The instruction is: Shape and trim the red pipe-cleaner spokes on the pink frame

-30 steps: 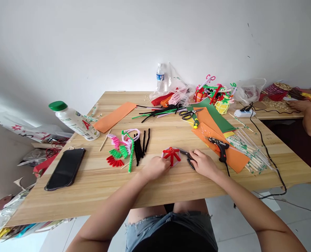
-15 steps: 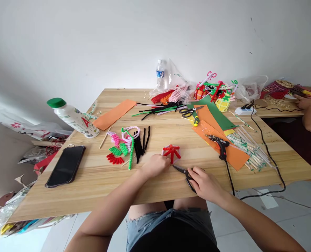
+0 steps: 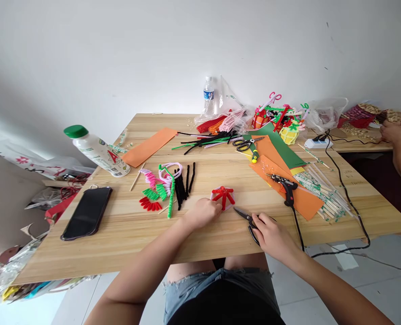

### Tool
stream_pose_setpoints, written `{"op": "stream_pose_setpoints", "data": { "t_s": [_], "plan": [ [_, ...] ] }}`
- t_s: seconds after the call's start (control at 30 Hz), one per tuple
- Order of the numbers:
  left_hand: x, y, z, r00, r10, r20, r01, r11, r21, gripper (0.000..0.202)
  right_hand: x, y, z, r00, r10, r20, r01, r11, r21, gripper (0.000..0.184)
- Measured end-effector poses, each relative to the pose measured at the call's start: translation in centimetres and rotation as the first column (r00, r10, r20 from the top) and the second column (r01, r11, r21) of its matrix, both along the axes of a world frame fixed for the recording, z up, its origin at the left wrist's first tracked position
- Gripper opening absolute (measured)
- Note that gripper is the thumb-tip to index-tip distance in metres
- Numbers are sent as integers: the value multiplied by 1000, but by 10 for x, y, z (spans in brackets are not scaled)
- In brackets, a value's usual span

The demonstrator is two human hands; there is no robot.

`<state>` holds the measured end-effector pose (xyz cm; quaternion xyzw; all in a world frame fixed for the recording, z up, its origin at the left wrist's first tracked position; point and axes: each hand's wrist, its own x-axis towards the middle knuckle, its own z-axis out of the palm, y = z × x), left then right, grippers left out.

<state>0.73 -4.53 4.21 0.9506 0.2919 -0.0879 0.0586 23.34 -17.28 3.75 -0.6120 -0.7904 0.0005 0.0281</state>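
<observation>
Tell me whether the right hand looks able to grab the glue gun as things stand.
Not yet, probably: the right hand holds scissors it would likely need to set down, though bare tabletop leads to the glue gun.

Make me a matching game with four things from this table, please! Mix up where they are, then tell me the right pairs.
Things:
1. phone
2. glue gun
3. front scissors
4. red fuzzy star

Places:
A. in the right hand
B. at the left hand
C. lying flat near the green-capped bottle
D. lying partly over orange paper

Right pairs: 1-C, 2-D, 3-A, 4-B.
</observation>
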Motion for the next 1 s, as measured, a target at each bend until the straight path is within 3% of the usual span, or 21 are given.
{"op": "stream_pose_setpoints", "data": {
  "t_s": [0.2, 1.0],
  "plan": [
    [0, -3, 9, 999, 48, 22, -49, 999, 24, 32, -4, 10, -2, 999, -26, 38, 27, 1000, -6, 37],
    [-1, -3, 11, 999, 34, 37, -36, 998, 60, 34, -1, 17, 8, 999, -16, 27, 18, 997, -70, 37]
  ]
}}
